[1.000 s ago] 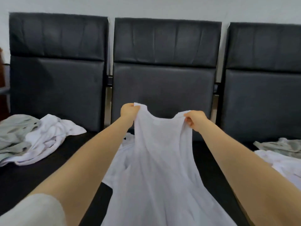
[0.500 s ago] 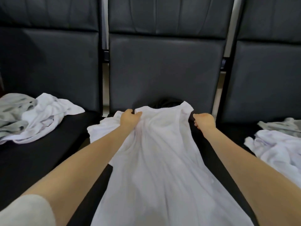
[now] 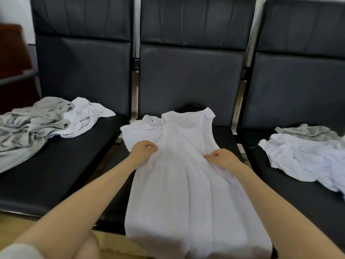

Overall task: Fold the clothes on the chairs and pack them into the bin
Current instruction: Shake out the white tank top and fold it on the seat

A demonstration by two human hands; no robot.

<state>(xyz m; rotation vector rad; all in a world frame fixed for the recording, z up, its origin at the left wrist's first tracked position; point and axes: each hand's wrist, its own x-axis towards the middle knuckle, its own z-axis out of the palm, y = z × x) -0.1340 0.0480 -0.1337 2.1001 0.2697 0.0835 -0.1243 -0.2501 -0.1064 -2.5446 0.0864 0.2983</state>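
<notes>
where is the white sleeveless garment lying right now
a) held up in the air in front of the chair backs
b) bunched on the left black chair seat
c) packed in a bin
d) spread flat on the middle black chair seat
d: the white sleeveless garment lies spread over the middle black chair seat, with the left hand and right hand on its cloth.

Waiting room, 3 linked black chairs (image 3: 190,71)

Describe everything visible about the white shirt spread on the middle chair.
The white shirt is thin, soft-looking fabric, laid lengthwise on the middle chair with its neck toward the backrest and its hem hanging over the seat's front edge. It is unfolded and wrinkled. The left hand and right hand each pinch its cloth at mid-body. More white cloth lies under its upper left.
</notes>
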